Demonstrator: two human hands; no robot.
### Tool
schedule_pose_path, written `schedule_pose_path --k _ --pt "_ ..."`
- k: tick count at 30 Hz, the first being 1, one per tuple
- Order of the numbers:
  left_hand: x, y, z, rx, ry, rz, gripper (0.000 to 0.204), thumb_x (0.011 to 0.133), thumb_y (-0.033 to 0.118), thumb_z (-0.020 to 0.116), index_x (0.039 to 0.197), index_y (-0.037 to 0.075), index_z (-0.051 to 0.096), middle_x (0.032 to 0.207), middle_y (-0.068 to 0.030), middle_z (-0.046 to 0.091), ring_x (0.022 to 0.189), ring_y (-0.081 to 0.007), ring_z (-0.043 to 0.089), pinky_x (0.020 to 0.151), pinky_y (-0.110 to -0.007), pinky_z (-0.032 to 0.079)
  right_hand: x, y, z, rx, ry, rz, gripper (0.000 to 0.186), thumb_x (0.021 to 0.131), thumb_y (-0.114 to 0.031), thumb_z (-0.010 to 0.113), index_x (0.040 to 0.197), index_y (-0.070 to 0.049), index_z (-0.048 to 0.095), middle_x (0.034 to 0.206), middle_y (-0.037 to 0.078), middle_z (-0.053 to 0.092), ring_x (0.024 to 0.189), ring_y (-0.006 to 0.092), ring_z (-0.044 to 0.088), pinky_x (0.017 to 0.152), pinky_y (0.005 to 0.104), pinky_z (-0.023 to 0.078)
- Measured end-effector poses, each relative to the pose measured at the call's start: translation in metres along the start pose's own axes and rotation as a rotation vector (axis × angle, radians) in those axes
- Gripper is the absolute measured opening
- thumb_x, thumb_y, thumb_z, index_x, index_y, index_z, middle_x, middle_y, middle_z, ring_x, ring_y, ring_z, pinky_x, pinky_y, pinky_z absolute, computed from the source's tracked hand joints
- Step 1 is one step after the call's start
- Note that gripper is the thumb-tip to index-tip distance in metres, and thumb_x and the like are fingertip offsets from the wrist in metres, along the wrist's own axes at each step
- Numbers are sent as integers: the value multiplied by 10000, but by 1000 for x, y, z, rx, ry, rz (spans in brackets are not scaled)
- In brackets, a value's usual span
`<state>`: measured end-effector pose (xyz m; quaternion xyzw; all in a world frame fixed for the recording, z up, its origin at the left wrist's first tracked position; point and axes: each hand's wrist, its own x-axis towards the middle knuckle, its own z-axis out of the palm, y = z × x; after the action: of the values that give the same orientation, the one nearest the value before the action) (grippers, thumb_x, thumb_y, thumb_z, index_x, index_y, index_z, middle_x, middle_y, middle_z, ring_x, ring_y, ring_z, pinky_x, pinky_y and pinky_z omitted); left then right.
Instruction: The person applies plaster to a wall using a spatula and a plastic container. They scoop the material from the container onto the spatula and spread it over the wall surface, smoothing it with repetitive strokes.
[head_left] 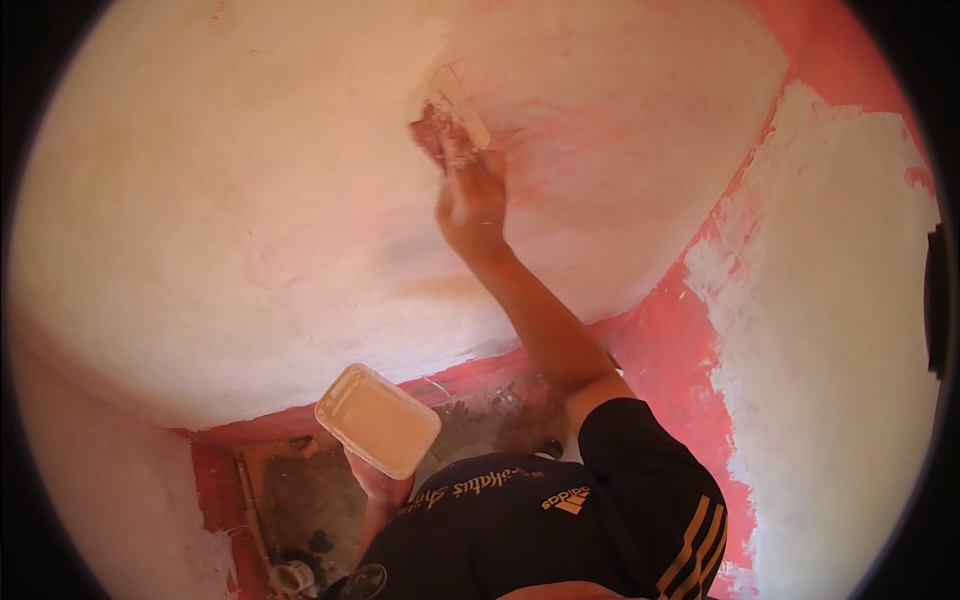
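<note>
My right hand (472, 195) is raised to the pale, patchy wall (250, 180) in front of me. Its fingers close round a putty knife (462, 108), whose flat, paste-smeared blade lies against the wall; motion blurs its outline. Lower down, my left hand (385, 487) grips a rectangular plastic tub (322, 410) from beneath, and the tub hides most of the fingers. Smooth, pale peach paste (380, 422) fills much of the tub. Pink shows through the thin coat just right of the blade.
A wall (840, 300) at the right is partly coated over red paint. Along the front wall's foot runs a red band (465, 377). The dark floor (310, 500) is stained, with a round container (292, 578) at the lower left.
</note>
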<state>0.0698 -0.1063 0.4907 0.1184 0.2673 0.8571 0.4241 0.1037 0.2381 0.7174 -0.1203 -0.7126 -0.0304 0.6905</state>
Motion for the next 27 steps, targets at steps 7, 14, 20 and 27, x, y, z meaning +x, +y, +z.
schedule_pose_path --k 7,14,20,27 --pt "-13 7 -7 -11 5 -26 547 1030 572 404 1388 171 501 1346 -6 567 1257 -234 542 1030 -458 459 63 83 -101 -352 458 342 376 910 -48 590 1277 10 644 901 176 615 892 337 586 825 505 465" --pt "-25 11 7 -67 105 -41 524 1031 550 413 1376 168 509 1326 -14 577 1232 -236 560 1011 -462 473 -5 -2 -18 -26 -51 13 444 877 6 584 1318 -13 626 1188 235 660 1058 382 593 1008 447 437" --pt "-37 24 29 -110 219 30 410 1059 375 446 1329 77 523 1206 -56 610 1094 -226 626 908 -395 546 45 94 -122 -253 391 533 392 865 -6 578 1248 -16 660 899 208 596 841 395 581 826 520 456" --pt "-41 27 29 -64 185 11 427 1058 402 435 1344 97 522 1222 -53 611 1108 -238 623 922 -400 543 3 -20 -22 118 -85 18 550 786 131 520 1286 -49 665 1237 133 691 949 314 596 1057 462 398"
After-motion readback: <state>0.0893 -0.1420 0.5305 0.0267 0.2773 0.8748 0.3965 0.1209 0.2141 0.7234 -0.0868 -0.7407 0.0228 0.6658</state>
